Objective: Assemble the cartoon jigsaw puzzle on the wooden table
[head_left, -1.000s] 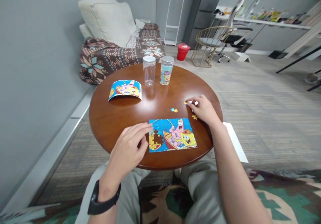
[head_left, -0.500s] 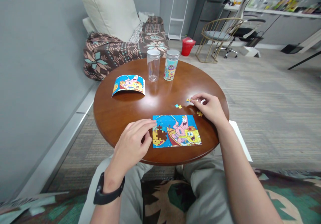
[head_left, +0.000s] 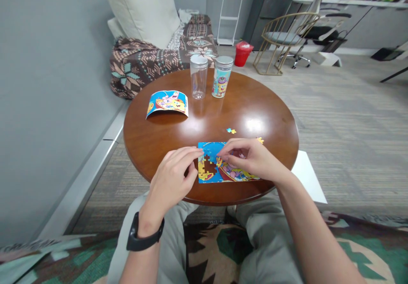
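Note:
A cartoon jigsaw puzzle [head_left: 210, 178] lies flat near the table's front edge, with a gap showing brown wood in its left part. My left hand [head_left: 175, 171] rests at its left side, fingers stretched out and tips touching the upper left corner. Over the puzzle, my right hand [head_left: 247, 158] pinches a small puzzle piece [head_left: 219, 160] just right of the gap and hides part of the picture. One loose blue-and-yellow piece [head_left: 231, 130] lies behind the puzzle. Another yellow piece [head_left: 260, 140] shows partly behind my right hand.
On the round wooden table [head_left: 153, 144] stand a clear jar [head_left: 199, 80] and a printed jar [head_left: 220, 82], both with silver lids. A curved picture card [head_left: 168, 102] lies at the back left. Beyond are a covered sofa [head_left: 137, 67], a red bin [head_left: 243, 54] and a gold-framed chair [head_left: 280, 37].
My right hand has picked up a puzzle piece from the table's right side and carried it left over the puzzle. My left hand stays at the corner. The view has shifted slightly.

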Motion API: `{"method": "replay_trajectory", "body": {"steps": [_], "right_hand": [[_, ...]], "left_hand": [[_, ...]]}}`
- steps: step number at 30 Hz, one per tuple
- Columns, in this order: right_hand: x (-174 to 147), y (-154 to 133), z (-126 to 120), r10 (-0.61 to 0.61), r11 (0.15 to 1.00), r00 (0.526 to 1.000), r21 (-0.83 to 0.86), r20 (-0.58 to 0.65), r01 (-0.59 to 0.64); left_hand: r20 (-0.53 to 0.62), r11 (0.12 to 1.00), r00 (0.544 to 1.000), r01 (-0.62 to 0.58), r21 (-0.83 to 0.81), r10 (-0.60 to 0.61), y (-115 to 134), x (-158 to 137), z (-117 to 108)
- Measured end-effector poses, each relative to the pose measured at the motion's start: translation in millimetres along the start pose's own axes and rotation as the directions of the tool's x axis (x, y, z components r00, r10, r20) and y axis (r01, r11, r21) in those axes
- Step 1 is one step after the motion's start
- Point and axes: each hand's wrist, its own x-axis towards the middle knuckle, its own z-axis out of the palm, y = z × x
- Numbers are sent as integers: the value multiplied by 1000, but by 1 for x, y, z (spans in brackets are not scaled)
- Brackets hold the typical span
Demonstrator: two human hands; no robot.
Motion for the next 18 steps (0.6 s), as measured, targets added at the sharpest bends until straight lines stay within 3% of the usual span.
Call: {"method": "replay_trajectory", "body": {"steps": [5,9,12,14,16,18], "right_hand": [[0,-1,4,14,1000,1000,5,7,-14],[-1,9,-13,61,996,987,-51,-149,-69],[-3,27,-35,110,989,899,-47,-423,-143],[-5,38,-45,124,986,838,-29,-532,-165],[-5,43,-49,133,988,837,6,-531,-153],[-5,43,-45,139,990,872,59,-470,-126]], "left_hand": [[-5,1000,1000,-13,-3,13,0,0,-1],[-6,1000,1000,-2,-3,2,0,1,-1],[-24,1000,1000,-3,1,3,-2,1,0],[-35,1000,999,-16,4,16,-3,0,1],[-40,1000,999,-26,10,26,-4,0,1],[-45,999,999,-29,14,30,-4,0,1]]}}
